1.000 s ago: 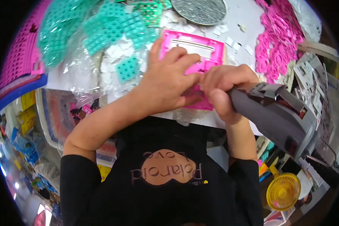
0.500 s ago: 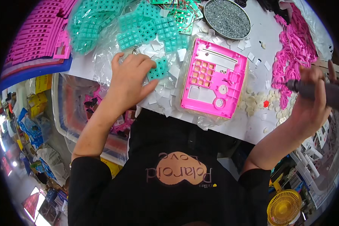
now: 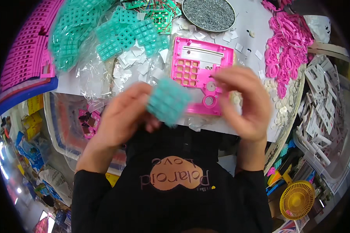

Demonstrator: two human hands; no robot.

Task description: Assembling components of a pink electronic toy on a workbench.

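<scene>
A teal rubber keypad (image 3: pixel 168 101) is gripped at its left edge by my left hand (image 3: pixel 124 110), lifted toward the table's front and blurred by motion. My right hand (image 3: pixel 247 101), also smeared, hovers at the right side of a pink plastic housing (image 3: pixel 228 58). Its thumb and fingers are apart, with nothing seen between them. The housing lies with its ribbed inside up and shows a grid of square key holes, a long slot and round openings. The keypad and right hand cover parts of its lower edge.
More teal keypads (image 3: pixel 126 37) lie behind my left hand, some in clear plastic. Green circuit boards (image 3: pixel 161 19) and a round tray of screws (image 3: pixel 209 14) are at the back. Pink loops (image 3: pixel 286 42) and white discs (image 3: pixel 282 110) lie right; pink panels (image 3: pixel 21 50) stack left.
My left hand has picked up the keypad and brought it nearer and right. My right hand has come left to the housing, without the dark handheld tool. The view has shifted right.
</scene>
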